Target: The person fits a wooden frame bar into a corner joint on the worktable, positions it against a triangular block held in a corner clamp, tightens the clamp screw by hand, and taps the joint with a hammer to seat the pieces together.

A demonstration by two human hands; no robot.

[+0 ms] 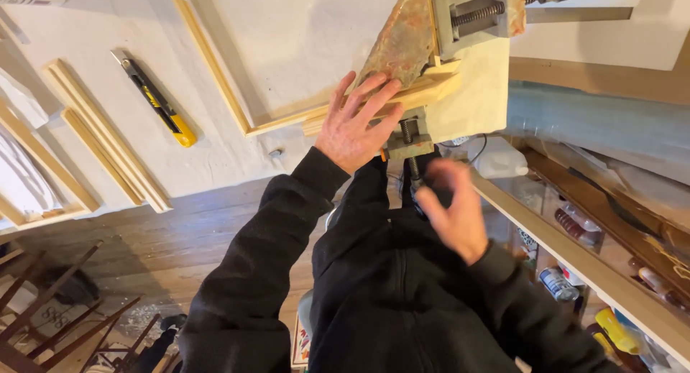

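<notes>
Here, the wooden strips [402, 100] are pressed flat by the left hand [353, 125], fingers spread, at the table edge [215, 173] beside the clamp [411, 139]. The right hand [451, 211] (blurred, grip cannot be told) is held at the screw below; open tabletop lies leftward.

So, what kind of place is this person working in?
Most likely a small woodworking or picture-framing workshop. A corner clamp holds wooden strips on a white worktable, the left hand presses them flat, and a yellow utility knife lies beside more frame strips.
</notes>
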